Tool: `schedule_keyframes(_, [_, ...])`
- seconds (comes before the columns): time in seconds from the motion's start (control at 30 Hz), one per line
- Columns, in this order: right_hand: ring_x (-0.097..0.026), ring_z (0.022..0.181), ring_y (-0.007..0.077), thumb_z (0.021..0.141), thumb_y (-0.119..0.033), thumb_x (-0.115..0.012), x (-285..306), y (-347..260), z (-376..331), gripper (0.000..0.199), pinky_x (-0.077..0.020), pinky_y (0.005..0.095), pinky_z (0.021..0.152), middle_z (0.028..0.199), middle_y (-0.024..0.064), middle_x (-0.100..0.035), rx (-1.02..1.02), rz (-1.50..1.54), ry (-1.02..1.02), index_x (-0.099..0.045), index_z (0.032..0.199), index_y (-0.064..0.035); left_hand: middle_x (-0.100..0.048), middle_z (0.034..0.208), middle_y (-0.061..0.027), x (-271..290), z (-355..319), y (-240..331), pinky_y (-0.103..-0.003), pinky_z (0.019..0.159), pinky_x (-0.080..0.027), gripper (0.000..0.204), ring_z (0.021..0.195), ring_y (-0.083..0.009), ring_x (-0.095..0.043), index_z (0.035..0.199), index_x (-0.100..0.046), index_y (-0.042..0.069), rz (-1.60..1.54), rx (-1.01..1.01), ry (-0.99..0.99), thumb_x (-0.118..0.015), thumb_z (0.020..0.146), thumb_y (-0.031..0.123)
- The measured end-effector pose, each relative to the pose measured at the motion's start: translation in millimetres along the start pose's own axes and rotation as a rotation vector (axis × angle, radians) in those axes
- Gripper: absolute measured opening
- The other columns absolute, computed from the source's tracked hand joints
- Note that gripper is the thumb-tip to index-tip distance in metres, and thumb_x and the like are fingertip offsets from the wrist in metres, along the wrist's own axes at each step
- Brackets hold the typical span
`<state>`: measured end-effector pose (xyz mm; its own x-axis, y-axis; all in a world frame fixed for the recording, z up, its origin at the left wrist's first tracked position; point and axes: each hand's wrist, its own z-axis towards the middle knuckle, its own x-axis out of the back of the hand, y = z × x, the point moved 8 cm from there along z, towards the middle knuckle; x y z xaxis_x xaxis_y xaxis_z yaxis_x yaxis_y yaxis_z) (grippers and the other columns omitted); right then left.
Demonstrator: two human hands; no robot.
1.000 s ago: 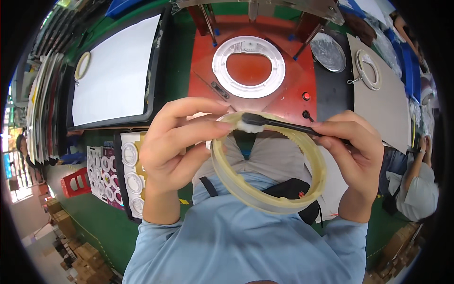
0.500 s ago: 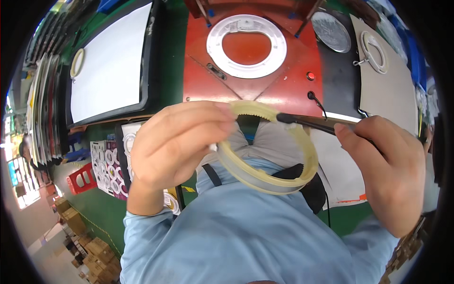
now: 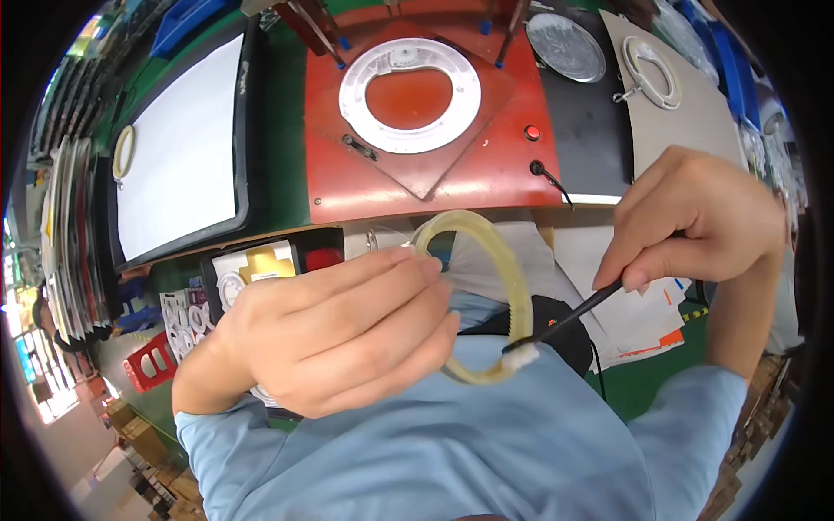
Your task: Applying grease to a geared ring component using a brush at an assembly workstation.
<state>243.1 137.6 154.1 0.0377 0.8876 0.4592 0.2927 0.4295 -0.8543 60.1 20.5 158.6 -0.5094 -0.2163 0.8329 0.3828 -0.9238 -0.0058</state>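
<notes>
My left hand (image 3: pixel 347 334) holds a yellowish plastic ring (image 3: pixel 508 260) by its left side, fingers wrapped over the rim. Small teeth line part of the ring's inner face. In my right hand (image 3: pixel 695 221) a slim black brush (image 3: pixel 578 314) is pinched between thumb and fingers. Its head, with a white tip, touches the lower right part of the ring. The ring is tilted, held above my lap in front of the bench edge. My left fingers hide its left part.
A white ring-shaped part (image 3: pixel 456 117) lies on the red bench plate (image 3: pixel 347 195), near a red button (image 3: pixel 532 133). Right of it are a round dish (image 3: pixel 565 48) with whitish smears and another ring (image 3: pixel 653 74) on cardboard. A white sheet (image 3: pixel 182 156) with a ring lies left.
The ring has turned and is seen more edge-on. The brush head has moved from the ring's top edge down to its lower right. My right hand is higher; the view has shifted.
</notes>
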Motion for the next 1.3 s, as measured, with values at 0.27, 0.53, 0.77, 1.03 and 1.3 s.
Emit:
schedule_keyframes(0.27, [-0.045, 0.062, 0.0012, 0.108, -0.02, -0.06, 2.8, 148.2, -86.5, 0.029, -0.0349, 0.0174, 0.056, 0.095, 0.0042, -0.07, -0.207, 0.539, 1.319, -0.067, 0.129, -0.0015, -0.072, 0.109, -0.0241, 13.7, -55.0, -44.2, -0.043, 0.084, -0.061, 0.034, 0.097, -0.0386, -0.073, 0.108, -0.067, -0.005, -0.156, 0.509, 0.208, -0.08, 0.076, 0.0])
schedule_keyframes(0.53, [-0.067, 0.102, 0.0383, 0.1, -0.005, -0.063, -1.6, 192.0, -56.2, 0.023, -0.053, 0.0456, 0.091, 0.111, 0.0205, -0.069, -0.504, -0.542, 1.532, -0.066, 0.122, -0.0001, -0.07, 0.111, -0.0209, -8.3, -83.8, -63.2, -0.034, 0.086, -0.056, 0.027, 0.101, -0.0293, -0.069, 0.114, -0.07, -0.008, -0.427, 0.804, 0.4, -0.073, 0.088, -0.001])
schedule_keyframes(0.77, [-0.064, 0.11, 0.0393, 0.1, -0.007, -0.063, -7.7, 167.5, -45.0, 0.021, -0.0514, 0.0457, 0.094, 0.115, 0.0182, -0.067, -0.517, -0.668, 1.522, -0.067, 0.119, 0.0001, -0.068, 0.107, -0.0144, -17.7, -100.2, -73.2, -0.026, 0.079, -0.052, 0.029, 0.092, -0.0158, -0.067, 0.122, -0.068, -0.01, -0.566, 1.087, 0.421, -0.071, 0.094, -0.004])
schedule_keyframes(1.03, [-0.063, 0.08, 0.0282, 0.086, -0.001, -0.077, -27.7, 13.2, 20.1, 0.021, -0.0502, 0.0366, 0.071, 0.098, 0.0115, -0.069, 0.207, -0.612, 1.363, -0.072, 0.106, -0.0027, -0.071, 0.1, -0.0063, -64.4, -89.0, -102.8, -0.022, 0.075, -0.053, 0.025, 0.089, -0.0081, -0.068, 0.121, -0.059, -0.003, -0.824, 1.285, 0.692, -0.07, 0.1, 0.002])
schedule_keyframes(1.3, [-0.054, 0.097, 0.0328, 0.077, -0.014, -0.085, -18.7, 5.6, 107.6, 0.029, -0.0449, 0.0456, 0.085, 0.1, 0.0102, -0.057, 0.093, -0.654, 1.111, -0.068, 0.098, -0.0032, -0.067, 0.087, -0.0077, -82.0, -71.8, -128.6, -0.024, 0.063, -0.053, 0.025, 0.073, -0.0093, -0.066, 0.108, -0.054, -0.001, -0.832, 1.337, 0.872, -0.074, 0.096, 0.008])
